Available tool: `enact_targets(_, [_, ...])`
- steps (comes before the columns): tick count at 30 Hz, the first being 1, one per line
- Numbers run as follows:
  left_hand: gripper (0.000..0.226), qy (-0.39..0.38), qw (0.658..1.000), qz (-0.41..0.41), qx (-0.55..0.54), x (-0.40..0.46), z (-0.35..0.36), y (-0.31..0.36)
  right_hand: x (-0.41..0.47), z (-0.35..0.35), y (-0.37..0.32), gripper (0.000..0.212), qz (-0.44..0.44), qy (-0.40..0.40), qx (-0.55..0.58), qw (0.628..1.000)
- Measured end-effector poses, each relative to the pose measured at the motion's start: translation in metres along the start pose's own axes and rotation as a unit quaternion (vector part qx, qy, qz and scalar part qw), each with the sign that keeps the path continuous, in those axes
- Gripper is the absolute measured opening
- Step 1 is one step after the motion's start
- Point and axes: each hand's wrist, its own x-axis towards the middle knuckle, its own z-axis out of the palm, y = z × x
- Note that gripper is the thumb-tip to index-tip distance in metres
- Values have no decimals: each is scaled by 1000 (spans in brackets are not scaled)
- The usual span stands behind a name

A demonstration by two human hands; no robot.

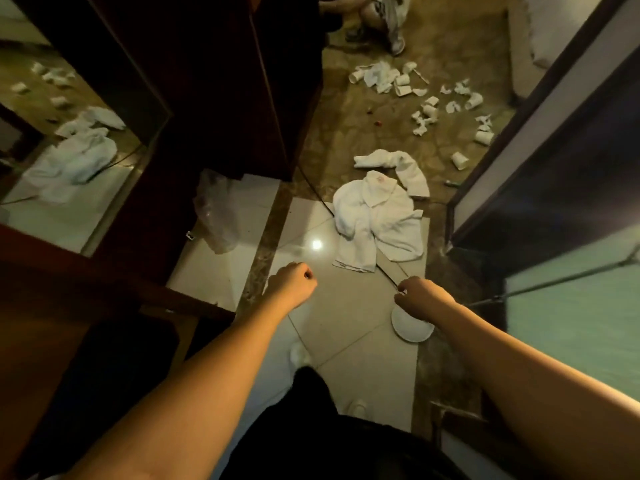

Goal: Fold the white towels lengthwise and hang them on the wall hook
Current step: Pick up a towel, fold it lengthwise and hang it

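Note:
White towels (375,216) lie crumpled in a heap on the floor ahead of me, with another rolled one (394,164) just beyond. My left hand (294,284) is stretched forward over the tiles, fingers curled into a fist, holding nothing. My right hand (420,297) is also curled with nothing in it, held above a white paper plate (412,329). Both hands are short of the towels. No wall hook is in view.
A dark wooden cabinet (221,81) with a mirror (65,143) stands at left, a clear plastic bag (216,209) at its foot. Paper cups and scraps (429,98) litter the brown floor. A door frame (519,150) is at right. A person (374,19) crouches at the top.

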Motion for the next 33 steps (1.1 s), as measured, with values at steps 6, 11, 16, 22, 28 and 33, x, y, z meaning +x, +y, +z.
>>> enact_targets(6, [22, -47, 999, 19, 13, 113, -19, 26, 81, -40, 0, 41, 35, -5, 25, 999])
enact_targets(11, [26, -75, 995, 66, 1, 238, -42, 53, 177, -76, -8, 38, 71, -5, 37, 997])
enact_targets(16, [27, -132, 989, 71, 18, 345, -57, 67, 266, -99, -22, 37, 100, -49, 67, 992])
enact_targets(22, [22, -178, 983, 32, 19, 457, -27, 68, 376, -100, -15, 35, 139, -65, 111, 982])
enact_targets(28, [21, -217, 976, -14, 13, 543, 59, 43, 487, -46, 17, 37, 171, -89, 139, 971])
enact_targets(33, [22, -244, 968, -62, 3, 610, 166, 3, 582, 43, 53, 33, 210, -113, 194, 952])
